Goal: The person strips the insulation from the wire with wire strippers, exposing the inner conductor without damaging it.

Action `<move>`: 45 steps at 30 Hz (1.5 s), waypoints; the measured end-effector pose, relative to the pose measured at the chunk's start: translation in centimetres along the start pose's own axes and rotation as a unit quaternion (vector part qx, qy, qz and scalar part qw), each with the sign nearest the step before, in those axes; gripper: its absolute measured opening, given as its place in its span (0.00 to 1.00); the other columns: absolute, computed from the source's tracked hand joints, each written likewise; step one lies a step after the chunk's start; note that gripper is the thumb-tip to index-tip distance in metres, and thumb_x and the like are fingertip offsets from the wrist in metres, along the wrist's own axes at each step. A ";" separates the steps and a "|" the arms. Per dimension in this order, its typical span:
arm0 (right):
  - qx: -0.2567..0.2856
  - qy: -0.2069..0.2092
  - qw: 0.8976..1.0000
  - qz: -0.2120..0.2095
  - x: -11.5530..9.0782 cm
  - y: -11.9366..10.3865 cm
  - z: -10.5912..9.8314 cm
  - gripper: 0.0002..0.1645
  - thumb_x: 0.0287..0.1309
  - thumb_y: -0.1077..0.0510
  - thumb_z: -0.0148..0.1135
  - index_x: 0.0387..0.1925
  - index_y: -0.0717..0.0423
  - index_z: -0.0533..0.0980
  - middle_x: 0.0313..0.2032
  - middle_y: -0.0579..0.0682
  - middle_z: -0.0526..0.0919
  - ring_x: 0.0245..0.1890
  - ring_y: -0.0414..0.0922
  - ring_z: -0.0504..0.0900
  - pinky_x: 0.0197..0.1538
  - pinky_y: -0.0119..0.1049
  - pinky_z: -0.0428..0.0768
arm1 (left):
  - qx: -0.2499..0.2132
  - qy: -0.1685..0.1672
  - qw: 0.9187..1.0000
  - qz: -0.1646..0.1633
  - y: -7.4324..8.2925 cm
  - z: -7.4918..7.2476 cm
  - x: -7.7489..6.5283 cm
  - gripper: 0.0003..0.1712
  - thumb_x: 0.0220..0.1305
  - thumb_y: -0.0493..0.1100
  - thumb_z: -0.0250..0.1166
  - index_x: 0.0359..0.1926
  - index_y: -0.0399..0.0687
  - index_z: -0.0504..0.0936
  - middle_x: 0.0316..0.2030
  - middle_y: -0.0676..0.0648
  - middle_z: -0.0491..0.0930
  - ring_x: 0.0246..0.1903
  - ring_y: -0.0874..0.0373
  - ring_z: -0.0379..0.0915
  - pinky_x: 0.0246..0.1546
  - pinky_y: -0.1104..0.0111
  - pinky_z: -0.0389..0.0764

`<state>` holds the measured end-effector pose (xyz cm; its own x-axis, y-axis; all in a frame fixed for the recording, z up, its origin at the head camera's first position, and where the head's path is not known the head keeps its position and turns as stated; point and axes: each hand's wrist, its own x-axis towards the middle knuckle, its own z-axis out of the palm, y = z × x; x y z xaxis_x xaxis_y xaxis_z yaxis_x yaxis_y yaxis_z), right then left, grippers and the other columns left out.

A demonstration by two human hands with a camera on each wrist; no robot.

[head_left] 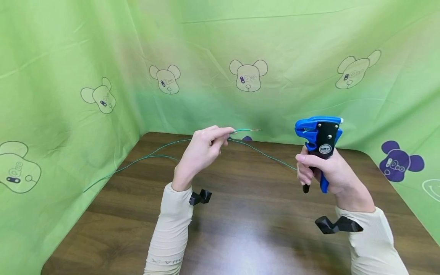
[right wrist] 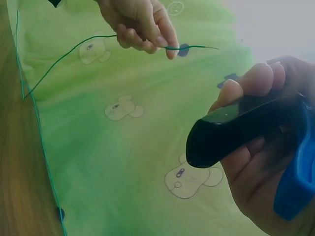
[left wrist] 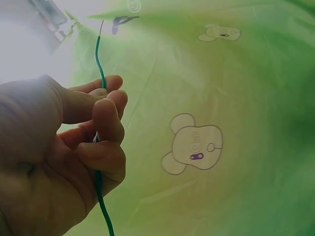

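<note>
Between thumb and fingertips my left hand (head_left: 207, 146) pinches a thin green wire (left wrist: 100, 61) near one end. That end points right in the head view, and its tip is bare metal (left wrist: 101, 28). Lower down in the left wrist view, the wire runs through the curled fingers and past the palm. My right hand (head_left: 330, 170) grips a blue and black wire stripper (head_left: 324, 133) by its handles, head up and jaws facing left. A black handle (right wrist: 211, 140) and a blue one (right wrist: 295, 182) show in the right wrist view. A gap separates the wire's bare tip from the tool.
More green wire (head_left: 135, 160) loops across the brown wooden table (head_left: 137, 221), over its left edge and along the back. Green cloth (head_left: 206, 38) printed with bear heads hangs behind and at both sides. Black camera mounts (head_left: 338, 224) sit on both wrists.
</note>
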<state>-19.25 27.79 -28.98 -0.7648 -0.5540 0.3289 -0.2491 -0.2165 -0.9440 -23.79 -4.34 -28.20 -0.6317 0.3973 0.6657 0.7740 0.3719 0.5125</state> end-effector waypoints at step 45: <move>-0.068 0.074 0.993 0.065 -3.2 0.7 -2.6 0.19 0.70 0.73 0.41 0.24 0.59 0.70 0.16 0.51 0.73 0.15 0.52 0.74 0.25 0.45 0.78 | 0.075 -0.226 0.967 -0.095 -4.5 9.3 1.3 0.12 0.72 0.43 0.57 0.50 0.54 0.85 0.35 0.57 0.84 0.29 0.69 0.73 0.36 0.78 0.72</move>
<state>-18.49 31.54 -30.76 -0.8721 -0.4435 0.2067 -0.2139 -0.0344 -0.9762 -28.48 2.33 -34.67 -0.7428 0.6231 0.2449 0.6482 0.5778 0.4960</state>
